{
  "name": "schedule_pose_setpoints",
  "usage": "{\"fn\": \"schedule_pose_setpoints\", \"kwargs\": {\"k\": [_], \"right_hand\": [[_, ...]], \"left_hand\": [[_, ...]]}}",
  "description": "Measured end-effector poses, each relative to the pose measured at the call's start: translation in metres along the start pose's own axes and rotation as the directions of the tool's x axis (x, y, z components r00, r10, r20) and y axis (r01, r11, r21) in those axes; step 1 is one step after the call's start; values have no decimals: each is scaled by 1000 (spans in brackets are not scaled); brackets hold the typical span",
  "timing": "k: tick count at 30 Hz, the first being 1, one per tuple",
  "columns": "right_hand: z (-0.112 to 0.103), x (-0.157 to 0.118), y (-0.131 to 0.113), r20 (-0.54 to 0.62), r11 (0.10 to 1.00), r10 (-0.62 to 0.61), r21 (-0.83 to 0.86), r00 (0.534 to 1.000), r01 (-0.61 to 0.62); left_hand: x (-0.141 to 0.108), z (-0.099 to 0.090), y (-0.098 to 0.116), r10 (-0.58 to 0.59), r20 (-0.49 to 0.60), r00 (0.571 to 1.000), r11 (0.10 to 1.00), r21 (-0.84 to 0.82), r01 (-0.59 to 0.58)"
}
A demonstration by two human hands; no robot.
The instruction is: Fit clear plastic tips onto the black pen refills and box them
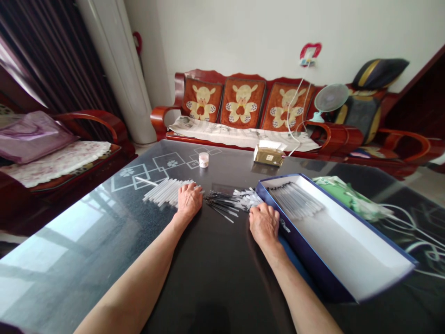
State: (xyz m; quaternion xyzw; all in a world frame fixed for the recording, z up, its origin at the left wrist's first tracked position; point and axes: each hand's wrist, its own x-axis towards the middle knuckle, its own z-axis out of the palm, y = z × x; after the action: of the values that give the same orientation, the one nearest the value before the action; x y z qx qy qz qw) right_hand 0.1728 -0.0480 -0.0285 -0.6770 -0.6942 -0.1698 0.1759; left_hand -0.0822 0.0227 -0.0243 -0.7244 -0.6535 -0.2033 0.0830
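Observation:
My left hand [190, 199] rests over the right end of a pile of whitish plastic tubes [163, 193] that look like pen barrels. Its fingers are bent down, closed, and whatever they grip is hidden. Between the hands lie thin dark sticks [222, 203], like pen refills, spread loosely. Beside them is a heap of small white pieces [248, 196], like caps. My right hand [264, 224] is at the near edge of that heap, against the box's left side, with curled fingers; what is in them cannot be seen. The blue box [347, 246] holds a row of pens [295, 199].
On the dark glossy table [212, 269] stand a small white round container [203, 160] and a tissue box [269, 154]. A green-and-white bag [351, 195] and white cables [426, 250] lie right of the blue box. A wooden sofa [239, 132] stands behind the table.

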Motion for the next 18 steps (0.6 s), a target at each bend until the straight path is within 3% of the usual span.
{"fn": "schedule_pose_setpoints", "kwargs": {"k": [4,8,18], "right_hand": [[-6,4,-1,51,999,28,-30,998,-26],[-15,4,-7,-29,999,42,-6,999,-42],[1,12,-67,-91,973,-97,199,991,114]], "left_hand": [[1,-3,1,-29,50,998,1000,6,28],[2,-5,3,-30,74,997,1000,-3,31],[4,-11,0,-124,82,989,992,0,124]]}}
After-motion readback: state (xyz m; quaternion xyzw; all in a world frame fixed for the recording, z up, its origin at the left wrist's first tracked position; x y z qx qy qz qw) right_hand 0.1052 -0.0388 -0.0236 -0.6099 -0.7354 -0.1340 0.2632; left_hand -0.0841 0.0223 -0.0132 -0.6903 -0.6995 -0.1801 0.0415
